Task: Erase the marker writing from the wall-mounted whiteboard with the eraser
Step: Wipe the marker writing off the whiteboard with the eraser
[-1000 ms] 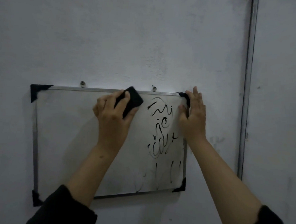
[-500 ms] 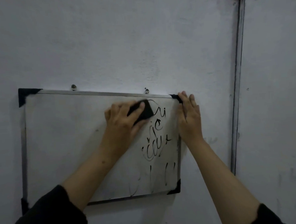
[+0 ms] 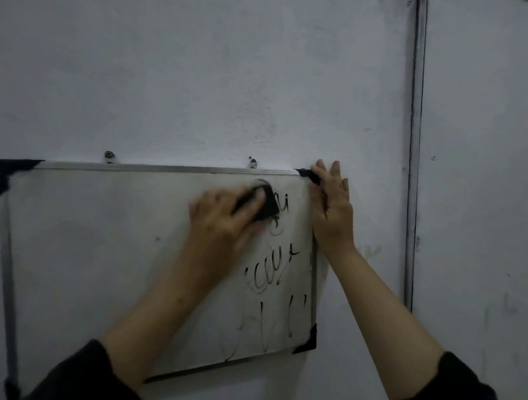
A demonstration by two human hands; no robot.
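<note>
Left hand [image 3: 224,220] has its grip wrapped around the black eraser [image 3: 264,204], rubbing the top of the marker writing [image 3: 272,272] — right hand [image 3: 332,208] flat, holding nothing, bracing the whiteboard [image 3: 91,254] edge; next, sweep downward over remaining scrawl.

Grey wall [image 3: 219,64] carries the whiteboard [image 3: 91,254], hung slightly tilted off two screws [image 3: 109,156] along its top rail. A metal strip [image 3: 415,161] runs up the wall, right of the board.
</note>
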